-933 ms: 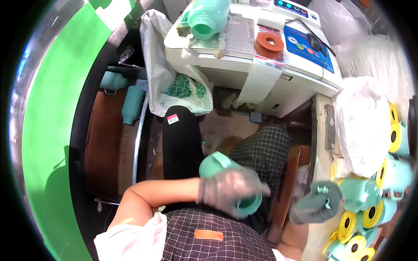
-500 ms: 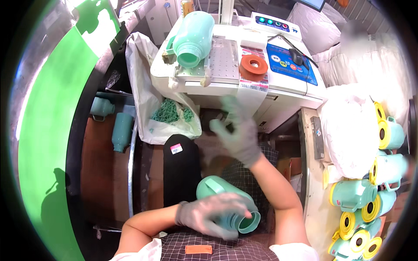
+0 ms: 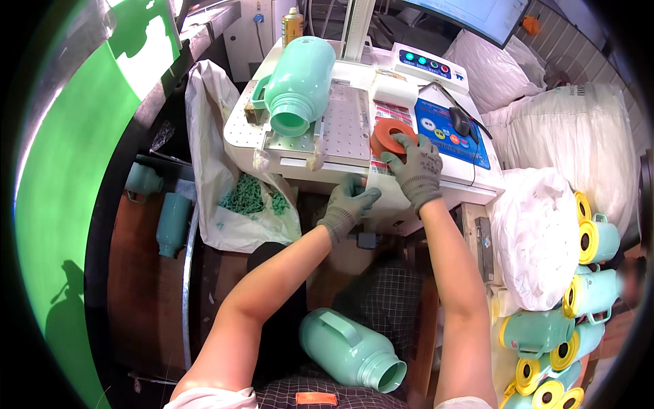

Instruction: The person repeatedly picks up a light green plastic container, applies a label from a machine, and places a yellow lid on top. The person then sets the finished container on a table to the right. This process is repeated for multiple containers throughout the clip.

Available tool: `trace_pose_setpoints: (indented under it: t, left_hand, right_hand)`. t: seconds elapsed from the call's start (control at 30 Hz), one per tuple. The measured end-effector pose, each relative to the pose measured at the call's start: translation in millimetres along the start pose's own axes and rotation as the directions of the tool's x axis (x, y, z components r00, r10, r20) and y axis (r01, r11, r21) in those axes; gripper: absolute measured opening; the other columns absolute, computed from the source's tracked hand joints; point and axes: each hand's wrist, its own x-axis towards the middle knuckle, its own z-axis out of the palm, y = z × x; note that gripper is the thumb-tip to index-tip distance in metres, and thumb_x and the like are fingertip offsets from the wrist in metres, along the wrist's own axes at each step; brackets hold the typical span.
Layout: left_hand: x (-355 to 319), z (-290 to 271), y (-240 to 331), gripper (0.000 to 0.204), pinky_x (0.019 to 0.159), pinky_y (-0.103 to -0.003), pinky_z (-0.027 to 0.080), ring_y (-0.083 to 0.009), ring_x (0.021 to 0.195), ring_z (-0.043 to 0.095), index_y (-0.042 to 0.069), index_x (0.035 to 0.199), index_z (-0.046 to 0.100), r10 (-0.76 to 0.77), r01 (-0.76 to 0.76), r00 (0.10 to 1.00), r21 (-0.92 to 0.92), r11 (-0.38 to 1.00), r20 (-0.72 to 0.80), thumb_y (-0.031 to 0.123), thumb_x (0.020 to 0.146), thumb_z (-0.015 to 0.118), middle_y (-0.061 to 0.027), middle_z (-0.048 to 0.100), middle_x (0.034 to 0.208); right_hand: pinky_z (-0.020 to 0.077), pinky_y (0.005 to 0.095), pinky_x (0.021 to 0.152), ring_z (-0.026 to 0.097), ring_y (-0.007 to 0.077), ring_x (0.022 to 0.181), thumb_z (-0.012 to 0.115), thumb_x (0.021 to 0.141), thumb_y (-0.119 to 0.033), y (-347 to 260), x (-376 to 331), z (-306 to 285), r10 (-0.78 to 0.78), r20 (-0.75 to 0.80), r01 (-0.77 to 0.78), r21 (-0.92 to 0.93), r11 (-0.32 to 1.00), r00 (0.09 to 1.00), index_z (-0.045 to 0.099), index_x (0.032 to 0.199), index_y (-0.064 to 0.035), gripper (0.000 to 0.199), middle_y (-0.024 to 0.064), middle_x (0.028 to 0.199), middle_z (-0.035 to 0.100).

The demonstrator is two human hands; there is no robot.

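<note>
My right hand [image 3: 417, 170], in a grey glove, has its fingers closed on the near rim of an orange-red ring [image 3: 387, 136], which lies on a strip of printed labels [image 3: 391, 112] on the white worktable. My left hand [image 3: 349, 206], also gloved, pinches the strip's hanging end at the table's front edge; the fingertips are partly hidden. Across my lap lies a turquoise thermos jug shell [image 3: 351, 347], its open mouth toward the lower right and its handle up. Another turquoise jug shell [image 3: 300, 85] rests on the perforated metal plate, mouth toward me.
A white sack [image 3: 235, 228] of green bits hangs left of the table [image 3: 477, 180]. Two turquoise shells [image 3: 174, 221] lie in the left trough. Several yellow-rimmed jugs [image 3: 538, 332] are stacked at right, beside white bags [image 3: 535, 238]. A mouse [image 3: 460, 121] sits on a blue pad.
Both hands have moved forward to the table. My left hand has let go of the jug on my lap; my right hand has reached the orange-red ring. The view has shifted slightly.
</note>
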Motion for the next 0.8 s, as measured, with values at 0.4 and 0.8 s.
trace_pose_setpoints:
  t: [0.4,0.8]
  left_hand:
    - [-16.1,-9.3,-21.2,0.026,0.068,-0.031,0.061,-0.0149,0.073,0.073,0.000,0.104,0.076,-0.334,0.280,0.911,0.231,0.932,0.242,0.023,0.094,0.083,-0.0084,0.077,0.088]
    - [-30.3,-22.8,5.0,0.028,0.066,-0.031,0.059,-0.0157,0.069,0.074,0.000,0.099,0.079,-0.598,0.013,0.671,0.799,0.601,0.439,0.027,0.091,0.081,-0.0068,0.079,0.080]
  right_hand:
    - [0.0433,0.0516,0.109,0.055,0.0393,0.124,0.083,0.087,-0.047,13.4,42.9,18.8,0.018,-0.123,-0.016,0.022,1.000,0.992,0.073,0.131,-0.0153,0.056,0.0174,0.130,0.061]
    - [0.0424,0.0504,0.110,0.056,0.0380,0.125,0.081,0.088,-0.050,15.1,56.8,26.5,0.040,-0.108,-0.036,0.042,0.998,0.993,0.073,0.133,-0.0163,0.057,0.0172,0.130,0.062]
